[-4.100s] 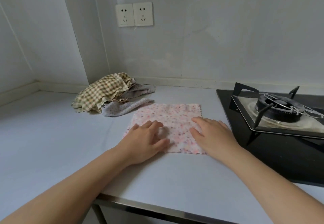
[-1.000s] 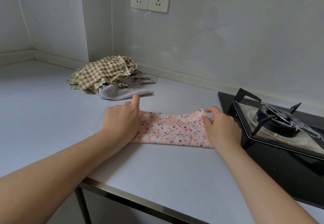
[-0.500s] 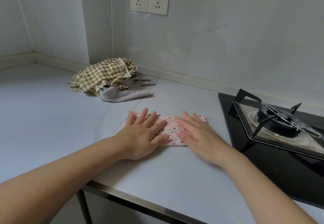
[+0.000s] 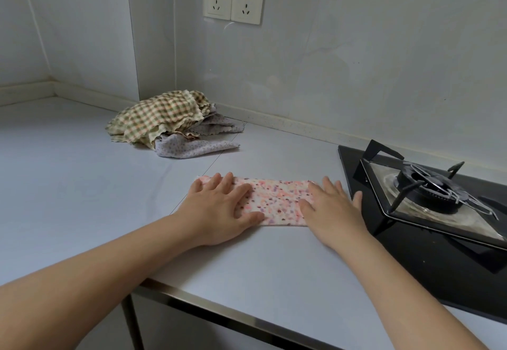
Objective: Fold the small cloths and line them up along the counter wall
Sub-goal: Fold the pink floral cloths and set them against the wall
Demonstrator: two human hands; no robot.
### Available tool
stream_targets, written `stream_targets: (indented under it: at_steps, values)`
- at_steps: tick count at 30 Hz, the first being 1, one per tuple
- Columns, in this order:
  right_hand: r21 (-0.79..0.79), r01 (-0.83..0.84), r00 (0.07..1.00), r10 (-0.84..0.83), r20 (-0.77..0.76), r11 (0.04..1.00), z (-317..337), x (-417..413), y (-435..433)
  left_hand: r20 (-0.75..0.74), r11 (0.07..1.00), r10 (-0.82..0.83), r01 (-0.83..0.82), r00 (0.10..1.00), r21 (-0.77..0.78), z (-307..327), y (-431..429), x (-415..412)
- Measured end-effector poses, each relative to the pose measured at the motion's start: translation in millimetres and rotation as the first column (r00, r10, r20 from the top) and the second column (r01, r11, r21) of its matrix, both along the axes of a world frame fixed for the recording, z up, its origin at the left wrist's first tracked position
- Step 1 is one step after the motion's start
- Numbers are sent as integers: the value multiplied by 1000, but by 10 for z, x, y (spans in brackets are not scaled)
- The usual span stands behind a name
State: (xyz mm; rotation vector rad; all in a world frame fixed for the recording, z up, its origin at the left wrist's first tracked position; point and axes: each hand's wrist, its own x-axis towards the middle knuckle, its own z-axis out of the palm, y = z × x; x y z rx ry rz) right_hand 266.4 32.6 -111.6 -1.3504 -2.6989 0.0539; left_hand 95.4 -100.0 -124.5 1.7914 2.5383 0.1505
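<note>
While pressing the pink spotted cloth (image 4: 277, 198) flat, start from the hands and work outward. Note the left hand (image 4: 219, 209) lying palm down on the cloth's left end, fingers straight and slightly spread, clasping nothing. Note the right hand (image 4: 332, 209) the same way on the right end, released and flat, its outer fingers reaching past the cloth toward the black hob (image 4: 428, 201), touching it or not impossible to tell. Find the cloth itself as a long narrow strip, apparently folded once, toward the front right of the counter (image 4: 68, 185), just beside the hob's left edge and well apart from the back wall (image 4: 329, 75). To finish this step well, slide both palms from the middle toward the two ends with even, light weight, so as to push out wrinkles rather than drag the layers askew. Check along the far long edge for both layers lying flush before setting the crease. Keep the right hand clear of the hob's metal corner. Probably next: bring one end over the other, then carry the packet to the back edge. Leave until later the loose heap near the back, checked cloth (image 4: 156, 116) on top of a lilac spotted cloth (image 4: 192, 146), not yet folded.
</note>
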Motion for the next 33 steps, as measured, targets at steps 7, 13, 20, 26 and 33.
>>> stream_targets:
  at_steps: [7,13,20,26,33]
  values:
    - [80,-166,948,182,-261,983,60,-11,-62,13,822,112,-100,994,561,80,10,-127]
    - [-33,-280,894,248,-373,959,7,21,-6,72,761,-477,370,876,532,108,-48,-225]
    - [-166,-505,859,474,-194,847,122,131,-31,139,784,-475,347,869,514,-6,22,-204]
    - [-80,-534,823,496,-276,841,7,2,-127,332,812,-432,202,838,547,90,-35,-150]
    - [-213,-635,702,440,-560,743,9,19,-160,261,792,-232,27,937,610,28,-20,-451]
